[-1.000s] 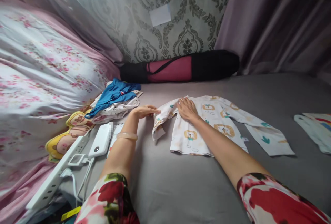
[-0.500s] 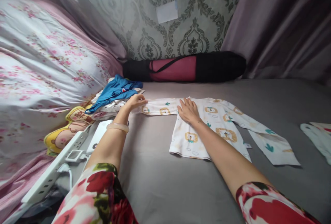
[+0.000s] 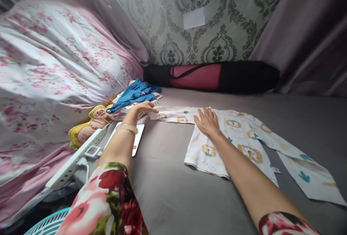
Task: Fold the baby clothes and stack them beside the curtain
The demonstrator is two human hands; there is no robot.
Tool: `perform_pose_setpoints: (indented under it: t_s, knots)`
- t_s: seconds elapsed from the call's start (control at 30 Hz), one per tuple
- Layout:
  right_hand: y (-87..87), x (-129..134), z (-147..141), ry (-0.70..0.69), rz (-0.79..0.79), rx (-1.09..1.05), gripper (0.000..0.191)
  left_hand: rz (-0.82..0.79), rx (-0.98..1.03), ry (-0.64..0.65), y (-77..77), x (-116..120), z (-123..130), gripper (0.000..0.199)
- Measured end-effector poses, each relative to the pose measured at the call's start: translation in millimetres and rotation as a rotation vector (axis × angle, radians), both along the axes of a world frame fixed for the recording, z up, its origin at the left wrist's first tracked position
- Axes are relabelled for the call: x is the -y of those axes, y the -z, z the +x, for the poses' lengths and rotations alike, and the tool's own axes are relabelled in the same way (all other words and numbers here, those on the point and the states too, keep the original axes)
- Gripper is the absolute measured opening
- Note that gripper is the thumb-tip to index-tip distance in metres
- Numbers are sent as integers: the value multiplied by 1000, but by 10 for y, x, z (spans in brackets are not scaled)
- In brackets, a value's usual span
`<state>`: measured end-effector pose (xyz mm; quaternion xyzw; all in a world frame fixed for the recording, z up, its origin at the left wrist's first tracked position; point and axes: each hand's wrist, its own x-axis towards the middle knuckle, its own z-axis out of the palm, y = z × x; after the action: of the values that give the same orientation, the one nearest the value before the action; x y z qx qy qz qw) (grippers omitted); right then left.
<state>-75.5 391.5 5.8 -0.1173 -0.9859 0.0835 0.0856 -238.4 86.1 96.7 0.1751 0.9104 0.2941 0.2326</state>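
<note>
Grey sheet [image 3: 165,188]: broad, soft support, approx. flat w/ faint creases. Rolled bag [image 3: 248,76], black w/ pink panel: lies along sheet's far edge. Shirt [image 3: 235,137], white w/ lion-like print: rests on sheet, centre to R of view, body spread nearly flat, hem [image 3: 204,167] toward the person. Fabric looks thin, prob. cotton knit; judged v. light, soft, limp, low slip, not fragile. Est. handling: no stiffness, so a one-point lift likely sags & wrinkles it; two-point hold (e.g. shoulder + cuff, or both hem corners) suits better. Clothes pile, blue garment [image 3: 134,94] on top: just beyond L grip. Near sleeve [image 3: 175,115] (person's L): runs straight out from shoulder, approx. flat. Far sleeve [image 3: 306,166] (person's R): slants away from body, toward R edge of view. R grip [image 3: 207,122]: released, palm down, fingers spread on shirt near shoulder, a good anchor pt. L grip [image 3: 145,108]: appears to be pinching the near sleeve's cuff [image 3: 153,117]; thumb detail unclear. Phone [image 3: 137,141]: partly hidden by L forearm. Side label [image 3: 276,170]: sticks out at shirt's R edge; poor hold pt., too small.
</note>
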Motion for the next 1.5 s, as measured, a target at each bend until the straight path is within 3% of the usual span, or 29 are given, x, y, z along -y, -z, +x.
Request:
perform_pose_setpoints:
  t_s: [0.1,0.2,0.43,0.57,0.67,0.77,0.87,1.0,1.07,1.13,1.27,1.5]
  knots:
    - [22,-5,-13,4,4,0,61,224,3,-89,25,72,47,39]
    - [24,-5,-13,6,3,-1,61,239,-100,-164,110,42,113,38]
    - [-7,6,4,9,20,-2,60,-113,-524,-83,352,-116,121,15]
    - [-19,16,18,6,21,7,60,-176,-566,-77,407,-133,210,17]
    - [-29,21,24,8,12,13,59,-373,-649,-174,365,-226,345,24]
    - [-37,24,25,17,7,21,59,-523,-751,-264,305,-484,498,34]
    - [-37,22,23,19,15,21,58,-476,-750,-143,330,-912,698,29]
    - [-21,8,20,11,51,20,57,-255,-665,69,558,-1563,1046,33]
    - [-11,0,19,3,85,6,55,-164,-677,92,702,-1799,1189,38]
    - [-5,-6,15,0,110,6,53,-173,-649,62,816,-1913,1267,48]
    - [-12,-8,-2,7,101,46,55,-246,-552,0,878,-1776,1242,62]
    - [-58,7,-7,15,74,89,57,-379,-447,-179,739,-1105,1072,66]
